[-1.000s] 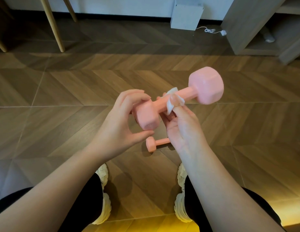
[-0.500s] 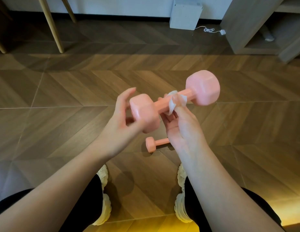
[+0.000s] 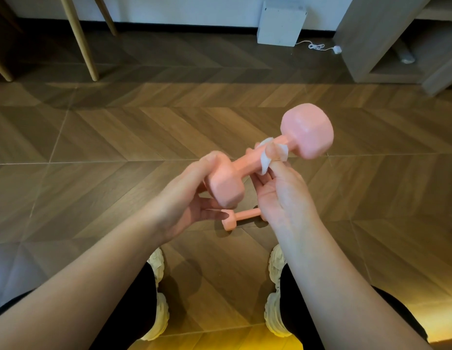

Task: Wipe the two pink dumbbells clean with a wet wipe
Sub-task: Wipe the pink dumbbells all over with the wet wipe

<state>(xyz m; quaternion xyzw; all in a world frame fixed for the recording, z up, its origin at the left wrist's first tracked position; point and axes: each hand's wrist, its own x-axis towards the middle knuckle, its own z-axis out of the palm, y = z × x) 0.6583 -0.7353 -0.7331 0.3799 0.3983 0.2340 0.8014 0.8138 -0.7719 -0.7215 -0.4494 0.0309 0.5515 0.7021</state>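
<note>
I hold a pink dumbbell (image 3: 305, 133) in the air, slanting up to the right. My left hand (image 3: 184, 198) grips its near head, fingers curled over the top. My right hand (image 3: 280, 195) pinches a white wet wipe (image 3: 266, 157) round the bar, close to the far head, thumb on top. A second pink dumbbell (image 3: 241, 215) lies on the wooden floor below my hands; only its left head and part of its bar show, the rest is hidden behind my right hand.
My two shoes in light soles (image 3: 275, 286) stand on the floor below the hands. Wooden chair legs (image 3: 79, 39) are at the back left, a white box (image 3: 280, 21) with a cable against the wall, and a low shelf unit (image 3: 396, 46) at the back right.
The wipe and my right thumb slid along the bar toward the far head. My left hand changed its hold on the near head, fingers now curled over its top.
</note>
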